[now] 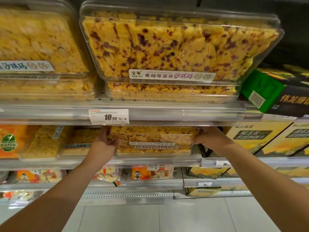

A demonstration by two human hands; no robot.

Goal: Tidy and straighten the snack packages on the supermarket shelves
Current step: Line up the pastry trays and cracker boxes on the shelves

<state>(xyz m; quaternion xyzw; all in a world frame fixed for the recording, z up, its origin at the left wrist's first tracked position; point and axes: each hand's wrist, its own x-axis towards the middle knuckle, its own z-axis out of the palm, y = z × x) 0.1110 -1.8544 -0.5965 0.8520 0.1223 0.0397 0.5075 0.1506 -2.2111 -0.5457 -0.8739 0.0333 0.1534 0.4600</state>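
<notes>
Snack box [153,136] sits on the shelf right under the price tag [109,116], squeezed between both hands: left hand [107,139] grips its left end, right hand [203,136] its right end.

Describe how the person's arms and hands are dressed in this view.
Both forearms are bare as far as the frame shows, with no sleeves visible. The left hand and right hand wear no gloves. No watch, bracelet or ring is visible; the fingers are partly hidden.
</notes>
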